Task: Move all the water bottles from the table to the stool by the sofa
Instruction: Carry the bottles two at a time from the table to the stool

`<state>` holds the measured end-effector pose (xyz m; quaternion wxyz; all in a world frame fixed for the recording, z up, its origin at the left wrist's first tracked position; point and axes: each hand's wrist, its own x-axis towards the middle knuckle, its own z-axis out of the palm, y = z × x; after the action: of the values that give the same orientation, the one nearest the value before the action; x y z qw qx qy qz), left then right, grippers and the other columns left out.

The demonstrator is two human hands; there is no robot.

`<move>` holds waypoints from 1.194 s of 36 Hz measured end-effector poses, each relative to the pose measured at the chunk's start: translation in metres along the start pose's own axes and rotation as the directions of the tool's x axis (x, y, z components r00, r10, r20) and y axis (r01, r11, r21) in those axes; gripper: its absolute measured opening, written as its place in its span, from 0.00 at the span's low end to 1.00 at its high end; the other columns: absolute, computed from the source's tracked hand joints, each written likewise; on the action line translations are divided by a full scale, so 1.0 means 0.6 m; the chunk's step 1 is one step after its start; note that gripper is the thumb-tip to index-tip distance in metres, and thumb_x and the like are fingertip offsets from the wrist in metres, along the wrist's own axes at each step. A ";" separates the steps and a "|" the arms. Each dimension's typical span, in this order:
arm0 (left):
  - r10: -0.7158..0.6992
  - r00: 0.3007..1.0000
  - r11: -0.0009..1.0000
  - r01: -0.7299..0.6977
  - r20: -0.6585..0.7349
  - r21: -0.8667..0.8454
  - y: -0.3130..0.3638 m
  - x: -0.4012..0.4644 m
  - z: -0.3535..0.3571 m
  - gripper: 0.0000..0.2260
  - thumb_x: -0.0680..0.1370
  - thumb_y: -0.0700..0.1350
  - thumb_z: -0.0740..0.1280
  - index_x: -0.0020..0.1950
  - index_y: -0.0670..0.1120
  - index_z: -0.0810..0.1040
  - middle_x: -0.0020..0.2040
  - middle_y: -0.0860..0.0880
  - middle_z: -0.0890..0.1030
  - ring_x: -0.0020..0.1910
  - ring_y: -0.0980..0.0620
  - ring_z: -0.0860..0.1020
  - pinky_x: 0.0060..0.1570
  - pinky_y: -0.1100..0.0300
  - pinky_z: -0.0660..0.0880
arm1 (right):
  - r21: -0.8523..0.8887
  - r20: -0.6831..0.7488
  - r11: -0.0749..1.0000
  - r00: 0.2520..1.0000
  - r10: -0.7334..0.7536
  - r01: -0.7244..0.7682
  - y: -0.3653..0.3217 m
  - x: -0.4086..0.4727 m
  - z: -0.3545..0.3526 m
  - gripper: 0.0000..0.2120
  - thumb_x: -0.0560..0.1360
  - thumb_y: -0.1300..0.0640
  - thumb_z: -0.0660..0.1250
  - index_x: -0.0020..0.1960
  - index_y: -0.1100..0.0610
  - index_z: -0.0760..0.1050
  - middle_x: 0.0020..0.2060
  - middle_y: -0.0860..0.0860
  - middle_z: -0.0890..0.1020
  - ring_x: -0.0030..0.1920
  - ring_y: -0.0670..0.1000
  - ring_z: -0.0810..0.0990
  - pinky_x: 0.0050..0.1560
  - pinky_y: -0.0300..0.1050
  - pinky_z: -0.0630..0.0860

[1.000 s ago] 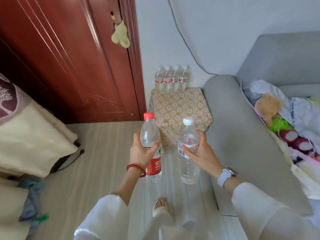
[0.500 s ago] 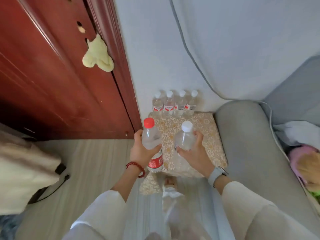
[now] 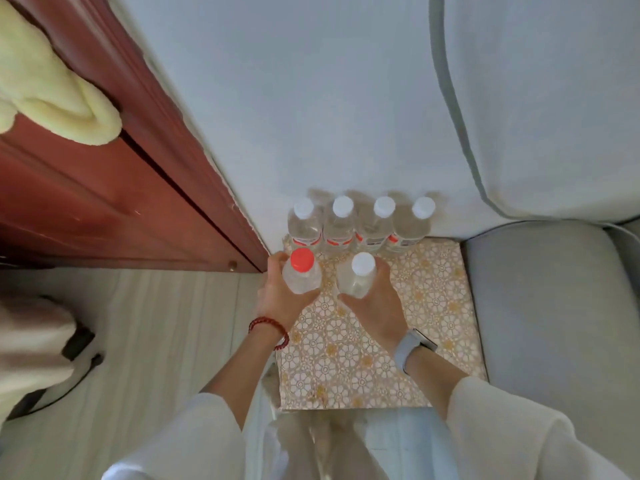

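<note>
1. Nearest to the camera: two white sleeves reach forward, w/ a light wood floor (image 3: 149, 341) under them on the left.
2. The left wrist has a red bead bracelet (image 3: 270, 329); the right wrist has a watch (image 3: 414, 348) w/ a pale strap.
3. The left hand (image 3: 280, 299) is curled round the red-cap bottle (image 3: 301, 273) and grips its body; the bottle is upright, over the left back part of the stool (image 3: 363, 358).
4. The right hand (image 3: 375, 306) is curled round the white-cap bottle (image 3: 358, 277) in the same way; this bottle is also upright, just beside the red-cap one, but apart from it.
5. Cannot tell if the two bottles' bottoms touch the stool top, because the view is from above.
6. The stool has a gold and white flower pattern and stands btw. the floor and the grey sofa arm (image 3: 554, 323), touching the sofa side.
7. Behind the hands, four white-cap bottles (image 3: 362, 223) stand in a row at the stool's back edge, side by side, against the white wall (image 3: 311, 98).
8. Far left: a dark red wood door (image 3: 86, 202) w/ a pale yellow cloth (image 3: 52, 98) hanging on it.
</note>
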<state>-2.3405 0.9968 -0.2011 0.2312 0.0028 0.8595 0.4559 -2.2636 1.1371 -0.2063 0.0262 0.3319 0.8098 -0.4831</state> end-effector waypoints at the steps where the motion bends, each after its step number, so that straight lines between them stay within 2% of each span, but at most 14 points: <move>1: 0.004 1.000 1.000 -0.004 0.001 0.009 -0.003 0.010 0.004 0.34 0.64 0.44 0.77 0.64 0.50 0.62 0.54 0.54 0.72 0.52 0.54 0.70 0.49 0.62 0.66 | 0.022 -0.001 1.000 1.000 0.000 0.000 0.002 0.007 0.005 0.36 0.66 0.55 0.74 0.66 0.50 0.56 0.60 0.51 0.73 0.58 0.54 0.74 0.51 0.47 0.76; 4: 0.030 1.000 0.999 -0.029 -0.005 0.040 -0.012 0.031 0.015 0.32 0.65 0.43 0.76 0.64 0.50 0.63 0.54 0.53 0.71 0.55 0.53 0.69 0.52 0.62 0.65 | 0.072 -0.009 0.997 1.000 -0.024 0.025 0.007 0.025 0.018 0.38 0.66 0.56 0.75 0.67 0.51 0.56 0.62 0.51 0.71 0.61 0.53 0.72 0.55 0.45 0.74; 7: 0.072 0.997 0.995 -0.073 0.012 0.071 -0.020 0.042 0.022 0.32 0.65 0.42 0.76 0.64 0.49 0.64 0.56 0.50 0.73 0.58 0.50 0.70 0.52 0.61 0.66 | 0.101 -0.028 0.994 0.998 -0.049 0.051 0.006 0.032 0.029 0.38 0.66 0.58 0.74 0.70 0.55 0.56 0.66 0.53 0.64 0.66 0.51 0.66 0.60 0.39 0.67; 9: 0.096 0.995 0.991 -0.099 0.032 0.089 -0.021 0.047 0.024 0.32 0.66 0.43 0.75 0.65 0.48 0.64 0.58 0.49 0.74 0.59 0.50 0.70 0.53 0.60 0.67 | 0.100 -0.016 0.992 0.997 -0.073 0.074 0.004 0.033 0.033 0.38 0.67 0.59 0.74 0.70 0.57 0.57 0.65 0.53 0.63 0.67 0.51 0.63 0.62 0.39 0.65; 11: 0.116 0.992 0.989 -0.119 0.041 0.087 -0.020 0.050 0.023 0.32 0.65 0.42 0.76 0.65 0.47 0.65 0.58 0.49 0.73 0.59 0.50 0.71 0.54 0.58 0.70 | 0.106 -0.001 0.990 0.996 -0.089 0.088 0.003 0.034 0.033 0.37 0.67 0.58 0.73 0.70 0.57 0.57 0.64 0.52 0.63 0.67 0.51 0.62 0.62 0.41 0.67; 14: 0.174 0.984 0.981 -0.177 0.041 0.082 -0.018 0.050 0.017 0.32 0.65 0.40 0.76 0.64 0.43 0.66 0.55 0.56 0.66 0.60 0.50 0.70 0.58 0.51 0.73 | 0.139 0.036 0.987 0.996 -0.085 0.079 0.007 0.031 0.028 0.38 0.68 0.54 0.72 0.72 0.54 0.55 0.63 0.47 0.61 0.68 0.50 0.62 0.63 0.47 0.70; 18: 0.214 0.974 0.970 -0.220 0.069 0.099 -0.015 0.049 0.007 0.32 0.66 0.40 0.75 0.67 0.47 0.65 0.57 0.57 0.63 0.62 0.53 0.68 0.59 0.50 0.74 | 0.166 0.067 0.984 0.995 -0.080 0.068 0.015 0.026 0.023 0.39 0.70 0.50 0.70 0.73 0.48 0.51 0.69 0.48 0.62 0.70 0.48 0.62 0.67 0.51 0.68; 23: 0.195 0.980 0.978 -0.198 0.048 0.070 -0.010 0.049 0.004 0.29 0.67 0.39 0.75 0.64 0.49 0.69 0.58 0.55 0.66 0.55 0.58 0.69 0.58 0.49 0.75 | 0.209 0.014 0.977 0.999 -0.030 0.027 0.010 0.035 0.027 0.34 0.65 0.45 0.71 0.66 0.46 0.61 0.62 0.46 0.69 0.65 0.52 0.70 0.59 0.56 0.75; 27: 0.182 0.983 0.980 -0.181 0.003 0.078 -0.002 0.052 0.010 0.29 0.66 0.40 0.75 0.64 0.49 0.69 0.62 0.50 0.70 0.54 0.58 0.70 0.58 0.50 0.74 | 0.245 -0.060 0.969 0.998 -0.025 0.039 0.005 0.045 0.037 0.31 0.66 0.50 0.73 0.64 0.48 0.63 0.60 0.47 0.68 0.62 0.53 0.71 0.58 0.55 0.76; 32: 0.162 0.987 0.985 -0.161 -0.019 0.056 0.000 0.055 0.013 0.28 0.66 0.40 0.76 0.63 0.49 0.69 0.59 0.52 0.69 0.52 0.57 0.71 0.56 0.50 0.76 | 0.293 -0.113 0.955 0.994 -0.006 0.039 -0.002 0.050 0.048 0.27 0.65 0.53 0.74 0.58 0.45 0.63 0.56 0.49 0.67 0.61 0.54 0.69 0.57 0.56 0.76; 34: 0.160 0.987 0.986 -0.158 -0.027 0.053 -0.001 0.056 0.011 0.28 0.65 0.40 0.76 0.61 0.48 0.70 0.57 0.54 0.68 0.52 0.57 0.71 0.56 0.51 0.75 | 0.284 -0.114 0.958 0.993 -0.005 0.037 -0.003 0.052 0.050 0.28 0.65 0.54 0.75 0.59 0.49 0.63 0.57 0.50 0.67 0.61 0.54 0.69 0.58 0.54 0.76; 37: 0.143 0.989 0.989 -0.142 -0.029 0.052 0.001 0.058 0.007 0.27 0.65 0.40 0.76 0.60 0.48 0.69 0.59 0.50 0.70 0.51 0.56 0.71 0.54 0.58 0.72 | 0.252 -0.124 0.967 0.992 -0.002 0.034 -0.007 0.054 0.051 0.30 0.65 0.55 0.75 0.61 0.53 0.63 0.57 0.51 0.66 0.60 0.54 0.69 0.59 0.48 0.74; 43: 0.132 0.991 0.988 -0.132 0.012 0.078 0.010 0.061 0.005 0.27 0.65 0.39 0.76 0.59 0.47 0.68 0.59 0.48 0.69 0.51 0.54 0.71 0.53 0.58 0.71 | 0.251 -0.090 0.968 0.996 -0.004 0.027 -0.011 0.053 0.050 0.32 0.65 0.55 0.75 0.63 0.53 0.62 0.58 0.49 0.64 0.62 0.54 0.68 0.58 0.55 0.76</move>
<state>-2.3730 1.0106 -0.2120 0.2029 0.0703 0.8740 0.4360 -2.3003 1.1274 -0.2283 -0.0558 0.3473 0.7447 -0.5672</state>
